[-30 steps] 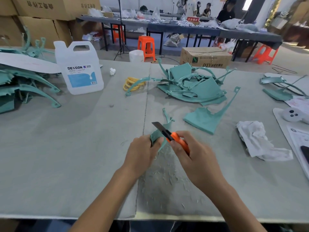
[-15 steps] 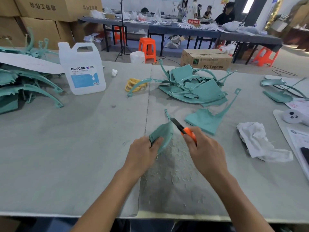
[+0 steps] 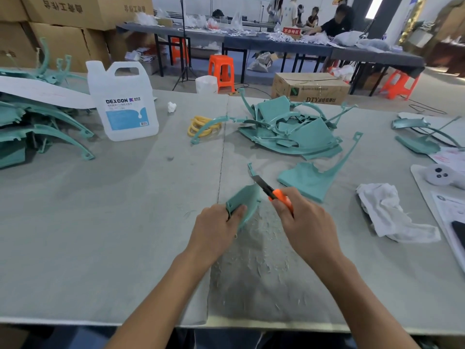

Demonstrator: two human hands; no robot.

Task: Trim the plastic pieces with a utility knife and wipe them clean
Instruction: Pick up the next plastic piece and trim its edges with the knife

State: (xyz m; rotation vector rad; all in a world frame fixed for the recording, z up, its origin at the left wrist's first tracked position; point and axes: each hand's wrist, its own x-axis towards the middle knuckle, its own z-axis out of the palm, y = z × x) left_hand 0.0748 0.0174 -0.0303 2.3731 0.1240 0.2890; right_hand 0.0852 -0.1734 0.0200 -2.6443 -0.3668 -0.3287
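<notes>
Right hand (image 3: 307,224) angles knife (image 3: 270,190) far-left.

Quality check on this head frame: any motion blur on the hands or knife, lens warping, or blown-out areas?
Head view: left hand, right hand and utility knife look sharp, no smear; the wide lens bows the table's near edge; the bright opening at top right is blown out; lighting is even, shadows soft.

Jug (image 3: 123,102) (DEXCON label), yellow bands (image 3: 201,125).
</notes>
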